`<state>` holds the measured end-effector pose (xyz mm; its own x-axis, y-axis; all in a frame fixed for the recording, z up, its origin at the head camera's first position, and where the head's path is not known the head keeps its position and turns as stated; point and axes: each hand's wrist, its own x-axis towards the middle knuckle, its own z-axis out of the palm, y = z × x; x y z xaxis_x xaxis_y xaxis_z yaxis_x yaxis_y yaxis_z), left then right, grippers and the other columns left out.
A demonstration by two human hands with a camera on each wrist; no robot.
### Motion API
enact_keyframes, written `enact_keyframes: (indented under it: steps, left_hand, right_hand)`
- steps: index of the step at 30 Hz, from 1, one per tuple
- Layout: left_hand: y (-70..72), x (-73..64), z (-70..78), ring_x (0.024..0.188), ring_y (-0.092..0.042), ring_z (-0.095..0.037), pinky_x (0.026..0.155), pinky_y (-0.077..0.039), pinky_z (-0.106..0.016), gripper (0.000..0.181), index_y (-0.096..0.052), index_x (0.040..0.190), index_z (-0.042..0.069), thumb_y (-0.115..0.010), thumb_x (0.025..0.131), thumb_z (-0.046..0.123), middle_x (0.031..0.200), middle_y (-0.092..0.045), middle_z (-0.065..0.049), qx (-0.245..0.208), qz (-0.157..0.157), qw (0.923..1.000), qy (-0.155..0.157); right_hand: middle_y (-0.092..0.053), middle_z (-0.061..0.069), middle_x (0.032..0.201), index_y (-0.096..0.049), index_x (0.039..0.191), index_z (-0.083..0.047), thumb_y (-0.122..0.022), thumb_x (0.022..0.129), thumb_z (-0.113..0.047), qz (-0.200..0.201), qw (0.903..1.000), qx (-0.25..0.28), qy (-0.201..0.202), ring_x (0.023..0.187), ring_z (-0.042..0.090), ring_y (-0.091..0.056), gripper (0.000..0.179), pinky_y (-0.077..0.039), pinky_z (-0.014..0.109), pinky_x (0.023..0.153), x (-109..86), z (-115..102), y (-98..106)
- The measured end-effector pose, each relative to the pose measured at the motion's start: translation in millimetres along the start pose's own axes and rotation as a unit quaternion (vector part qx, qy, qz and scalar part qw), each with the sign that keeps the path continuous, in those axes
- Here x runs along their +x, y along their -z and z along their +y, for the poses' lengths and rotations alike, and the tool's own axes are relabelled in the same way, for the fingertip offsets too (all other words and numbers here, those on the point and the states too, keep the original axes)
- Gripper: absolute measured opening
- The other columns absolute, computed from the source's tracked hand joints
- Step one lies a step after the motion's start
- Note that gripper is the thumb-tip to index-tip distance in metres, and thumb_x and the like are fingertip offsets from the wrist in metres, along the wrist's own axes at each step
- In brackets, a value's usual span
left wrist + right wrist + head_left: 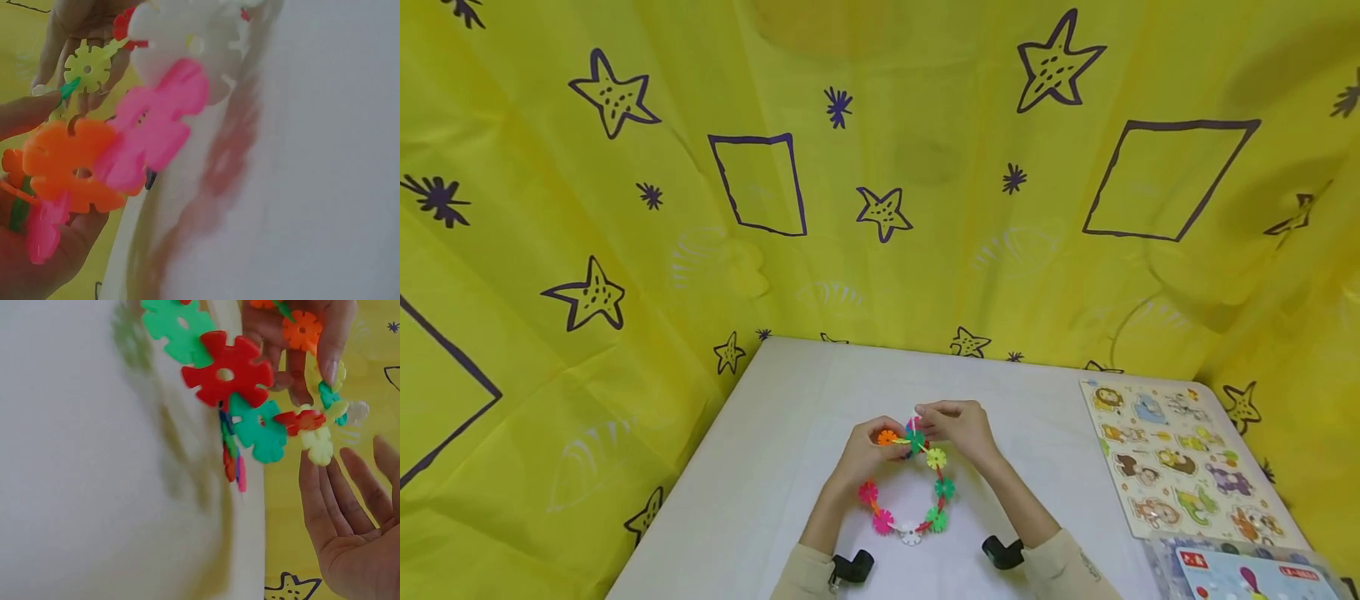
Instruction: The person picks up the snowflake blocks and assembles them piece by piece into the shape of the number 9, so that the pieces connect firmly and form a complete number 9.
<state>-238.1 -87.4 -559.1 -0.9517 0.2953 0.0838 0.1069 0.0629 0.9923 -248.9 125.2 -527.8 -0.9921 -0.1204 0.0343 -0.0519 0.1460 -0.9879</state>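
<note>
A ring of linked plastic snowflake discs [944,488] hangs over the white table in the head view, in pink, orange, white, green, red and yellow. My left hand [859,454] pinches it at the top, its thumb against a small green disc [328,395] in the right wrist view. Beside that spot my right hand [964,427] has its fingers extended, fingertips right at a pale yellow disc [320,447]. A white disc [181,50], a pink disc [150,125] and an orange disc [62,156] show close up in the left wrist view.
At the right of the table [715,517] lies a wooden animal puzzle board [1127,487]. A clear plastic container with a printed card [1213,567] is at the lower right corner. A yellow curtain [925,275] with stars surrounds the table's back and sides.
</note>
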Motion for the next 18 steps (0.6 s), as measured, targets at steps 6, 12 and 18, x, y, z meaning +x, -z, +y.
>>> enact_keyframes:
  steps: [6,12,18]
  left_hand:
    - [10.4,-3.0,2.4,0.08,-0.067,-0.021,0.078,-0.062,-0.036,0.023,-0.065,0.106,-0.004,-0.079,0.091,0.007,0.1,-0.065,-0.008,-0.014,-0.023,0.9995,0.018]
    - [10.7,-2.3,2.1,0.083,-0.07,-0.024,0.079,-0.061,-0.039,0.034,-0.061,0.116,-0.005,-0.077,0.094,0.016,0.096,-0.072,-0.01,-0.034,-0.017,0.9991,0.019]
    - [8.7,-0.6,0.7,0.08,-0.07,-0.025,0.076,-0.06,-0.035,0.035,-0.067,0.12,0.003,-0.079,0.095,0.024,0.091,-0.075,-0.01,-0.043,0.003,0.9989,0.018]
  right_hand:
    - [-0.078,0.007,0.083,-0.082,0.097,-0.004,-0.08,0.092,-0.012,0.013,0.987,-0.158,0.027,0.073,0.019,-0.075,0.01,-0.061,0.031,0.067,4.3,16,1]
    - [-0.077,0.0,0.082,-0.082,0.091,-0.007,-0.08,0.082,0.0,-0.016,0.9613,-0.27,0.053,0.075,0.014,-0.071,0.012,-0.059,0.033,0.07,6.6,29,-3]
    - [-0.074,-0.002,0.08,-0.081,0.088,-0.008,-0.067,0.073,0.011,-0.02,0.9476,-0.315,0.051,0.075,0.014,-0.066,0.028,-0.058,0.035,0.07,8.8,30,-6]
